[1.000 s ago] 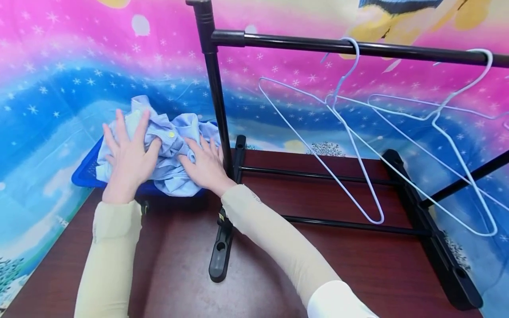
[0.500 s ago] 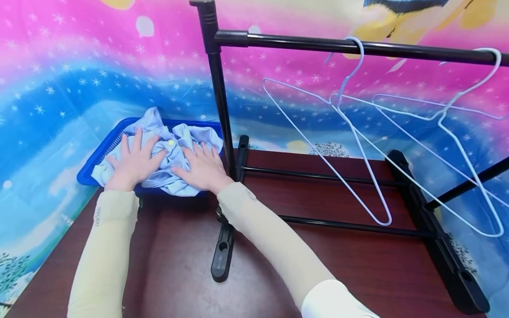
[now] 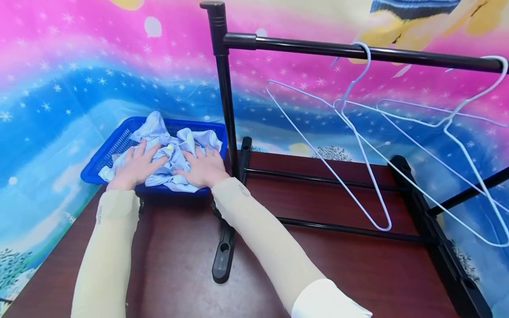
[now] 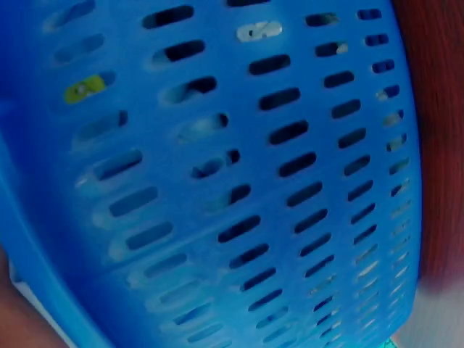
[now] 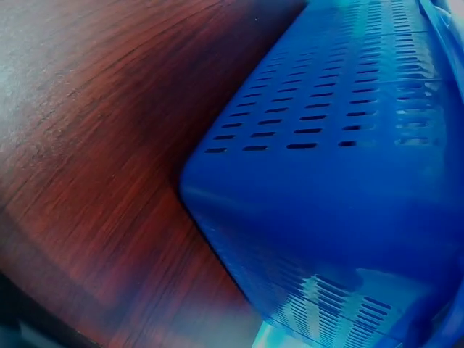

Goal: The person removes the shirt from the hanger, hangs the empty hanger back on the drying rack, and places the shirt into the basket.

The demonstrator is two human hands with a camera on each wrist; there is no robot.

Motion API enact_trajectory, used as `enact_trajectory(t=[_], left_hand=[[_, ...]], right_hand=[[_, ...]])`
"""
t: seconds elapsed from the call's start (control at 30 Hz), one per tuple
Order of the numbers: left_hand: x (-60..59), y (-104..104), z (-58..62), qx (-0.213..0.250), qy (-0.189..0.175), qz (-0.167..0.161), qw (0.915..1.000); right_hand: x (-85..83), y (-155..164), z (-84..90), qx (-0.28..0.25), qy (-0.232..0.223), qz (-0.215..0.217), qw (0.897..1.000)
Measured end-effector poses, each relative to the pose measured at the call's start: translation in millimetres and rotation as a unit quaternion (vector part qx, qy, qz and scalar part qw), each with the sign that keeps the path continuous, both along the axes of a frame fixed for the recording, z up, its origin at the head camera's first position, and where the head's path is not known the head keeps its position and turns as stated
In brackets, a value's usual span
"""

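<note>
Shirt (image 3: 171,161) lies crumpled in the blue basket (image 3: 119,141) at the table's (image 3: 318,265) left end. I have left hand (image 3: 133,168) and right hand (image 3: 204,168) pressing flat on it, fingers straight, nothing gripped. Both hangers (image 3: 358,145) hang bare; hanging not begun, I judge.

A crumpled light-blue shirt (image 3: 175,152) lies in the blue slotted plastic basket (image 3: 119,142) at the dark wooden surface's (image 3: 338,265) back left, left of the black metal clothes rack (image 3: 224,88), whose rail carries two white wire hangers (image 3: 358,132).
</note>
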State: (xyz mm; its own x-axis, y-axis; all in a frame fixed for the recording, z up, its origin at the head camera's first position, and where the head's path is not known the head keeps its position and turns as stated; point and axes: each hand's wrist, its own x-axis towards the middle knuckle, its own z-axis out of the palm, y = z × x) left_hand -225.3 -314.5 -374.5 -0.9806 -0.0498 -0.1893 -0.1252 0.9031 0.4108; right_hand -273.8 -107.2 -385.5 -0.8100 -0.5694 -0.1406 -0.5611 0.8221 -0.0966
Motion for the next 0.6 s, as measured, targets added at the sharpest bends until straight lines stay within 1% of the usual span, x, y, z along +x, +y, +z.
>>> enact_trajectory(t=[0.1, 0.27, 0.4, 0.6], left_hand=[[-2.3, 1, -4.3, -0.009, 0.013, 0.000, 0.9999], [0.3, 0, -11.4, -0.019, 0.043, 0.004, 0.9989], [3.1, 2, -11.3, -0.022, 0.055, 0.007, 0.9982], [2.6, 3, -9.9, -0.023, 0.079, 0.011, 0.9965]], right_hand=[[-0.3, 3, 1.5, 0.005, -0.003, -0.005, 1.000], [0.1, 3, -3.2, -0.014, 0.002, -0.003, 1.000], [0.4, 3, -7.1, -0.029, 0.010, 0.000, 1.000], [1.4, 6, -4.3, -0.057, 0.028, 0.000, 0.998]])
